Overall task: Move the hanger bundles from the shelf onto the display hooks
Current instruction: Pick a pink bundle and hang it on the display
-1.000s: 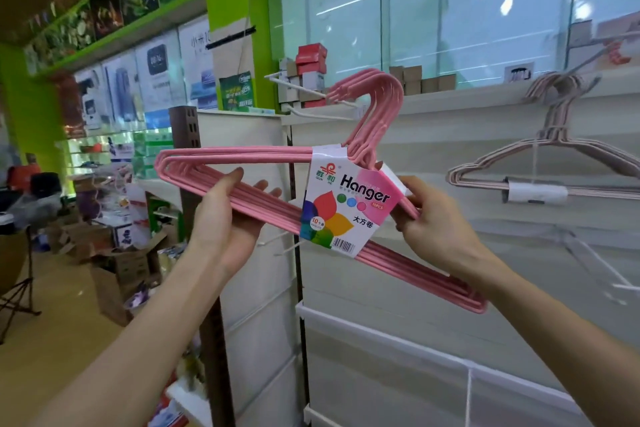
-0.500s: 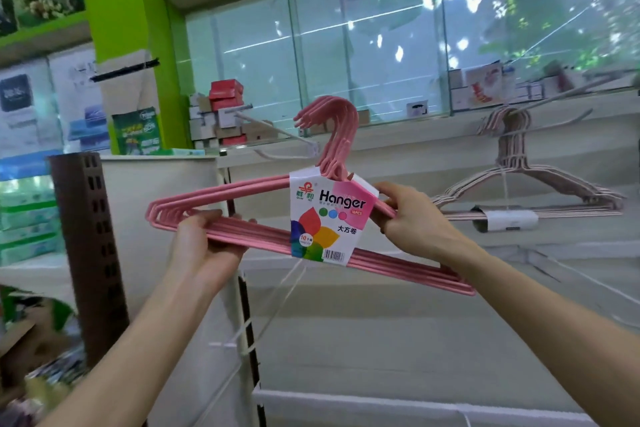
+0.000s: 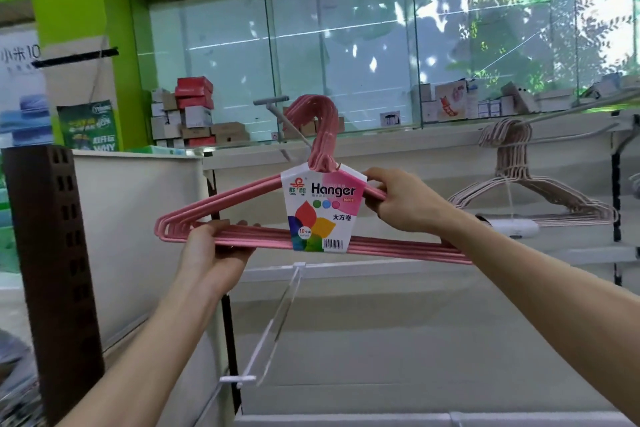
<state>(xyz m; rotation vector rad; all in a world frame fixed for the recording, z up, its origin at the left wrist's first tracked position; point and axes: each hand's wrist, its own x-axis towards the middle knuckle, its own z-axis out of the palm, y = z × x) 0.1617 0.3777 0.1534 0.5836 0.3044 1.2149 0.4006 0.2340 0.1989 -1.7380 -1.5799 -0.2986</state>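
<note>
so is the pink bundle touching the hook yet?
Cannot tell. In the head view the pink bundle overlaps the hook, but depth is unclear.

Bundle (image 3: 263,239) held level between both hands: left hand (image 3: 211,253) under its left end, right hand (image 3: 398,201) on its right shoulder. Hook (image 3: 277,114) above and behind. Second bundle (image 3: 519,191) hangs right of right hand.

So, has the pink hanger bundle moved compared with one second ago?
Yes. The pink hanger bundle levelled out and its hooks rose around the grey display hook; the beige hanger bundle stays hung.
</note>
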